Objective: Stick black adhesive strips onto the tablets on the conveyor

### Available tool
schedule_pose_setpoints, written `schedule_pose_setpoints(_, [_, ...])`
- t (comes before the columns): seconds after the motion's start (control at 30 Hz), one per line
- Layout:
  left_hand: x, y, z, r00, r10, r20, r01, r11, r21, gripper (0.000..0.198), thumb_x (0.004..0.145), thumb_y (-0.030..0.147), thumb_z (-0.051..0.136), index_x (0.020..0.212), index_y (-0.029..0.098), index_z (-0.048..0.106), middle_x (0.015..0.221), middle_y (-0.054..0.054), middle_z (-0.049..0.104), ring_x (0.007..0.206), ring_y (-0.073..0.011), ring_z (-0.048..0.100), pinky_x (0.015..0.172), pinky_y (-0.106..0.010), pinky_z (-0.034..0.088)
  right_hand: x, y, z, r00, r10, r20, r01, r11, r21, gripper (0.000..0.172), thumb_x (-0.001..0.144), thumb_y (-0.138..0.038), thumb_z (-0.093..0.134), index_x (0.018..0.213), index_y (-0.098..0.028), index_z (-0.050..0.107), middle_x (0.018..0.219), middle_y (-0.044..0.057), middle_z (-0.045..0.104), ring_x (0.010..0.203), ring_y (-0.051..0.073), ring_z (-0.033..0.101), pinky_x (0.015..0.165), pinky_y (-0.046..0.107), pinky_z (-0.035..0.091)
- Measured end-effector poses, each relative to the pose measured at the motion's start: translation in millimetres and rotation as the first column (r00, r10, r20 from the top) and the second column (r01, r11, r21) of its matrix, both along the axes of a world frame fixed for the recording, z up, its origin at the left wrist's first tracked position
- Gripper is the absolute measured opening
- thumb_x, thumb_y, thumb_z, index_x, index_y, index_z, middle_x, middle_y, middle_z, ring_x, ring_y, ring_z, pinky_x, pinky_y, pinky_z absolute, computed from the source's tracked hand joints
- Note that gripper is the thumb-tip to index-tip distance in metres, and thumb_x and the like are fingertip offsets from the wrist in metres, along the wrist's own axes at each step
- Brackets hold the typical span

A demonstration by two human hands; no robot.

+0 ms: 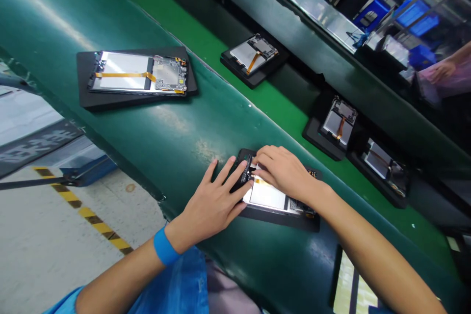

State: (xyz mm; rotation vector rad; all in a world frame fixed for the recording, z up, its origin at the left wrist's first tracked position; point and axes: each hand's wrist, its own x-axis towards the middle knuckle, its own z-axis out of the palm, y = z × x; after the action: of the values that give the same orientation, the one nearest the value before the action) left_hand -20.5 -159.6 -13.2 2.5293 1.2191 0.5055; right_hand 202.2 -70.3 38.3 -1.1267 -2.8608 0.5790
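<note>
An opened device (pixel 267 197) with a silver battery and an orange ribbon cable lies on a black tray (pixel 283 221) on the green bench. My left hand (pixel 213 201), a blue band at its wrist, rests with spread fingers on the device's left end and the tray's edge. From the right, my right hand (pixel 281 171) reaches over the device, its fingers bent together at the left end near the ribbon. Whatever is between those fingertips is too small to make out.
Another opened device (pixel 125 71) sits on a black tray at the upper left. Further trays with devices (pixel 252 54) (pixel 340 122) (pixel 384 159) line the lighter green strip behind. A person's hand (pixel 443 69) shows at the far right. The bench edge (pixel 121 164) runs diagonally.
</note>
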Motion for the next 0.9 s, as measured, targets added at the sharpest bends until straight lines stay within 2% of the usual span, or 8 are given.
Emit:
schedule_pose_setpoints(0.13, [7, 6, -0.1, 0.999, 0.039, -0.032, -0.038, 0.998, 0.04, 0.042, 0.097, 0.031, 0.058, 0.138, 0.022, 0.06, 0.16, -0.017, 0.04, 0.148, -0.0465, 0.034, 0.115, -0.073, 0.028, 33, -12, -1.4, 0.928, -0.249, -0.277, 0.256, 0.967, -0.011, 0.016, 0.102, -0.032, 0.056, 0.107, -0.02, 0.065, 0.105, 0.008, 0.069, 0.098, 0.022, 0.061, 0.086, 0.037, 0.046])
schedule_pose_setpoints(0.2, [8, 11, -2.2, 0.996, 0.087, -0.018, -0.086, 0.995, 0.048, 0.042, 0.098, 0.034, 0.057, 0.137, 0.022, 0.061, 0.16, -0.018, 0.041, 0.147, -0.0468, 0.035, 0.114, -0.074, 0.029, 55, -21, -4.4, 0.839, -0.403, -0.364, 0.413, 0.909, -0.055, 0.014, 0.098, -0.033, 0.061, 0.103, -0.021, 0.067, 0.102, 0.007, 0.069, 0.096, 0.022, 0.061, 0.087, 0.038, 0.047])
schedule_pose_setpoints(0.27, [6, 13, -3.5, 0.993, 0.116, 0.023, -0.117, 0.991, 0.063, 0.043, 0.097, 0.037, 0.058, 0.137, 0.023, 0.061, 0.16, -0.017, 0.04, 0.148, -0.0452, 0.035, 0.116, -0.071, 0.029, 80, -30, -8.0, 0.628, -0.645, -0.435, 0.624, 0.752, -0.213, 0.015, 0.09, -0.037, 0.07, 0.094, -0.022, 0.071, 0.096, 0.006, 0.068, 0.092, 0.022, 0.06, 0.087, 0.039, 0.046])
schedule_pose_setpoints(0.37, [2, 11, -3.3, 0.999, 0.017, 0.031, -0.021, 0.99, 0.137, 0.051, 0.094, 0.039, 0.062, 0.142, 0.023, 0.057, 0.161, -0.016, 0.038, 0.149, -0.042, 0.035, 0.12, -0.064, 0.028, 120, -45, -11.4, 0.163, -0.874, -0.457, 0.787, 0.395, -0.474, 0.031, 0.072, -0.046, 0.083, 0.088, -0.021, 0.071, 0.087, 0.004, 0.065, 0.084, 0.021, 0.058, 0.086, 0.04, 0.048])
schedule_pose_setpoints(0.43, [-1, 8, -4.3, 0.995, -0.098, 0.0, 0.096, 0.972, 0.215, 0.056, 0.091, 0.044, 0.064, 0.143, 0.022, 0.057, 0.16, -0.017, 0.04, 0.15, -0.041, 0.034, 0.123, -0.061, 0.023, 144, -52, -12.0, -0.053, -0.878, -0.475, 0.802, 0.246, -0.544, 0.045, 0.065, -0.051, 0.086, 0.094, -0.022, 0.068, 0.09, 0.003, 0.063, 0.085, 0.02, 0.059, 0.084, 0.04, 0.051])
schedule_pose_setpoints(0.6, [-4, 10, -11.8, 0.972, -0.202, -0.119, 0.232, 0.909, 0.348, 0.054, 0.09, 0.042, 0.063, 0.14, 0.023, 0.058, 0.155, -0.015, 0.049, 0.142, -0.0371, 0.046, 0.126, -0.053, 0.017, 178, -44, -16.1, -0.417, -0.791, -0.448, 0.681, 0.055, -0.731, 0.051, 0.064, -0.051, 0.086, 0.097, -0.025, 0.057, 0.098, 0.002, 0.059, 0.09, 0.022, 0.065, 0.08, 0.044, 0.06])
schedule_pose_setpoints(0.77, [-5, 21, -16.2, 0.946, -0.242, -0.217, 0.316, 0.842, 0.438, 0.059, 0.088, 0.044, 0.062, 0.143, 0.023, 0.054, 0.148, -0.015, 0.056, 0.133, -0.0366, 0.056, 0.124, -0.052, 0.019, 176, -10, -25.8, -0.631, -0.714, -0.304, 0.5, -0.075, -0.863, 0.027, 0.088, -0.036, 0.074, 0.106, -0.021, 0.061, 0.108, 0.005, 0.062, 0.096, 0.019, 0.064, 0.079, 0.038, 0.061])
schedule_pose_setpoints(0.9, [-7, 33, -26.7, 0.941, -0.273, -0.198, 0.337, 0.797, 0.502, 0.068, 0.088, 0.045, 0.059, 0.151, 0.022, 0.046, 0.144, -0.015, 0.06, 0.126, -0.0354, 0.06, 0.123, -0.048, 0.022, 164, 22, -26.6, -0.698, -0.692, -0.183, 0.373, -0.133, -0.918, 0.033, 0.099, -0.037, 0.064, 0.125, -0.018, 0.061, 0.123, 0.009, 0.064, 0.101, 0.021, 0.066, 0.083, 0.04, 0.059])
